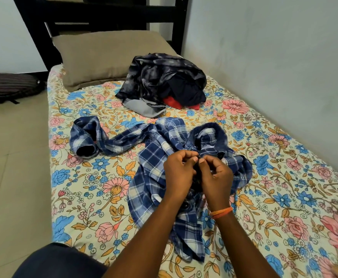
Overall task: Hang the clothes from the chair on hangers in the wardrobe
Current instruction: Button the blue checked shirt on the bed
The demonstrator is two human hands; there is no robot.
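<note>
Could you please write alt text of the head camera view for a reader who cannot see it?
Both hands, left hand and right hand, pinch the front of a blue plaid shirt spread on a floral bedsheet. Behind it lies a pile of dark clothes beside a tan pillow.

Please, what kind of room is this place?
Most likely a bedroom. A bed with a floral sheet and a pillow stands against a wall, and a heap of clothes lies on it beside a checked shirt.

Bare bedsheet [96, 189] lies left of the shirt [164, 149]; clothes pile [164, 83] apparently blocks beyond.
</note>
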